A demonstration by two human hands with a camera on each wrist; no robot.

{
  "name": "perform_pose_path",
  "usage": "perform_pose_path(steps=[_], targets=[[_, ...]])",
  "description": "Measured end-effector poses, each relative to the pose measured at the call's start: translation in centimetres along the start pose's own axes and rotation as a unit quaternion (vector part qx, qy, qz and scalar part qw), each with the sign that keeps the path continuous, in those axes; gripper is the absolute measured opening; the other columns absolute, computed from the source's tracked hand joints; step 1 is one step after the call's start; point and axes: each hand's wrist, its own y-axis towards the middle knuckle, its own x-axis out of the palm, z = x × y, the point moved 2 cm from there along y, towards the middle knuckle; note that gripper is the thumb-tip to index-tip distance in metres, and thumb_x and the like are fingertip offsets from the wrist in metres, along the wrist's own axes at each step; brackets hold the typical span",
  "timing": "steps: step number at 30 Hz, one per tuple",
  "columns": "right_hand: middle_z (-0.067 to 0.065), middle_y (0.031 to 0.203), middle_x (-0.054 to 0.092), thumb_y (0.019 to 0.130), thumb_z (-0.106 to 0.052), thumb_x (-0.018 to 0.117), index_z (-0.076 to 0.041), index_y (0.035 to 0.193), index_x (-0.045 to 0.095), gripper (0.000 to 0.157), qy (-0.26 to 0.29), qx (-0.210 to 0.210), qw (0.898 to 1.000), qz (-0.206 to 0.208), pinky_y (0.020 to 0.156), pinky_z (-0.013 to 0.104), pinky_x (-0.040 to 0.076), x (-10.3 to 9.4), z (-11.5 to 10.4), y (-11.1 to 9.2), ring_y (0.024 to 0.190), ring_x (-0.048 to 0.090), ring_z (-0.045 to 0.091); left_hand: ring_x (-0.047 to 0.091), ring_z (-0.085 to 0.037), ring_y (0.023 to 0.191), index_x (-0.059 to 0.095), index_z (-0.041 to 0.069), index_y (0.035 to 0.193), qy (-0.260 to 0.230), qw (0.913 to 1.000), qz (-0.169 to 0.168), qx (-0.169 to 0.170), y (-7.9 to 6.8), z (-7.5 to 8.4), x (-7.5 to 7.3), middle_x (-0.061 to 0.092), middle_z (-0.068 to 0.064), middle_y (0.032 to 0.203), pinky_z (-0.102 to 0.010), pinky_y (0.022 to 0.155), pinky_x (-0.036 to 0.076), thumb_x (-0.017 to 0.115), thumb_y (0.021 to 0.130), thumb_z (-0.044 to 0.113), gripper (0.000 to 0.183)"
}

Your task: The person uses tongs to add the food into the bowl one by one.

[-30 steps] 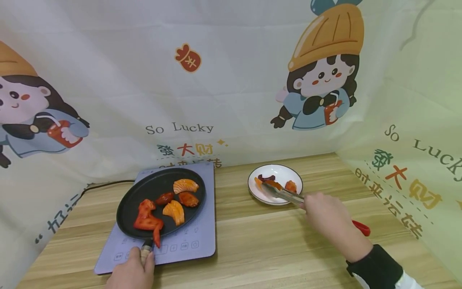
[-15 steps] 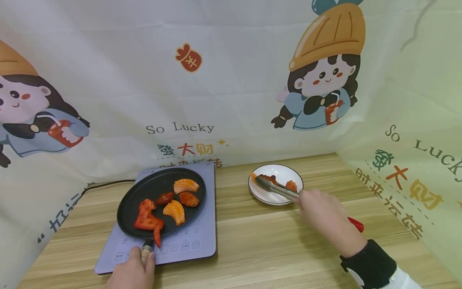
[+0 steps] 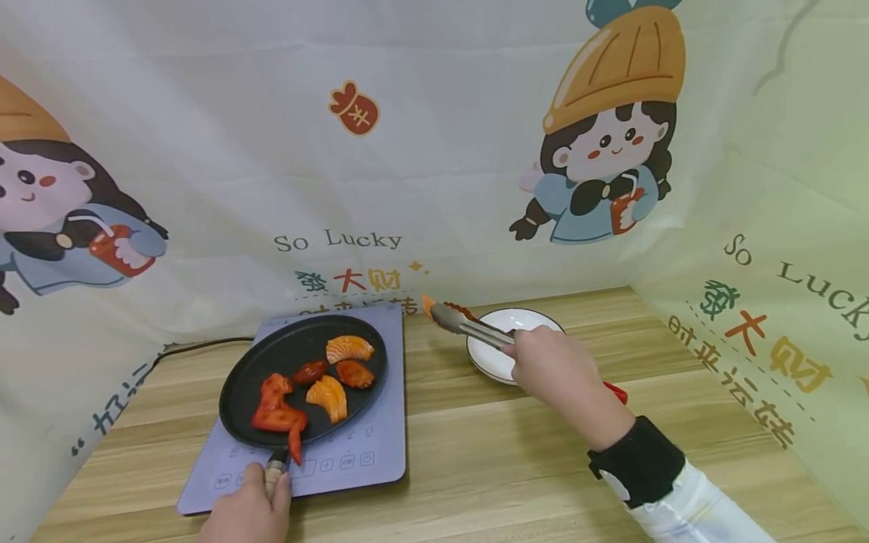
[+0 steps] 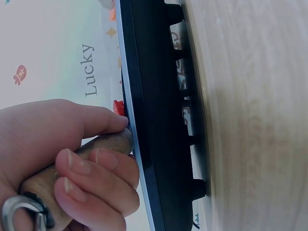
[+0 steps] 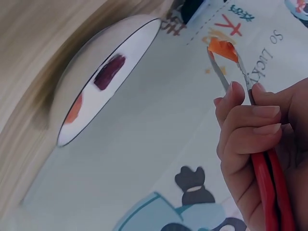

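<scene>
My left hand (image 3: 248, 510) grips the wooden handle (image 4: 107, 144) of a black frying pan (image 3: 247, 396). In the pan lie a red chicken wing (image 3: 274, 407), two orange salmon-like slices (image 3: 328, 397) and two reddish-brown pieces (image 3: 355, 375). My right hand (image 3: 553, 377) holds metal tongs (image 3: 478, 329) with red handles (image 5: 270, 192). Pinched between the tong tips is an orange food piece (image 5: 223, 49), raised left of the white plate (image 3: 490, 363). On that plate the right wrist view shows a dark purple piece (image 5: 110, 72) and an orange piece (image 5: 74, 111).
Beneath the pan is a flat lilac induction cooker (image 3: 387, 452) on the wood-grain table (image 3: 462, 467). Its black cord (image 3: 204, 347) runs off to the left. A printed cloth (image 3: 448, 151) hangs behind the table and along its sides.
The tongs have lifted the orange piece off the plate and moved left with it, carried by my right hand. My left hand and the pan have stayed in place.
</scene>
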Motion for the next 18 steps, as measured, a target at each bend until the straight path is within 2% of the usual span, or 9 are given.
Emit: perform_pose_path(steps=[5,11,18], targets=[[0.002,0.067,0.052,0.106,-0.031,0.067,-0.007,0.093,0.075,0.028,0.029,-0.011,1.000,0.000,0.053,0.032,0.034,0.1,-1.7,0.8,0.060,0.050,0.020,0.061,-0.033,0.066,0.052,-0.005,0.112,0.002,1.0000,0.000,-0.001,-0.7,0.9,-0.8,0.061,-0.020,0.074,-0.048,0.061,0.047,0.053,0.107,0.038,0.043],[0.000,0.065,0.044,0.108,-0.030,0.064,-0.009,0.082,0.068,0.034,0.083,-0.023,0.996,-0.007,0.051,0.031,0.032,0.1,-3.8,1.8,0.057,0.043,0.018,0.060,-0.033,0.067,0.052,-0.007,0.113,0.000,1.0000,-0.003,0.001,-1.4,1.5,-1.6,0.061,-0.020,0.074,-0.047,0.062,0.047,0.052,0.107,0.037,0.044],[0.000,0.067,0.042,0.109,-0.029,0.062,-0.006,0.087,0.067,0.032,0.173,-0.015,0.984,-0.034,0.048,0.026,0.030,0.6,-5.7,3.6,0.053,0.039,0.014,0.056,-0.031,0.066,0.052,-0.006,0.112,0.002,0.9999,-0.009,-0.006,-0.9,1.1,-0.9,0.057,-0.018,0.073,-0.045,0.061,0.044,0.052,0.107,0.038,0.044]])
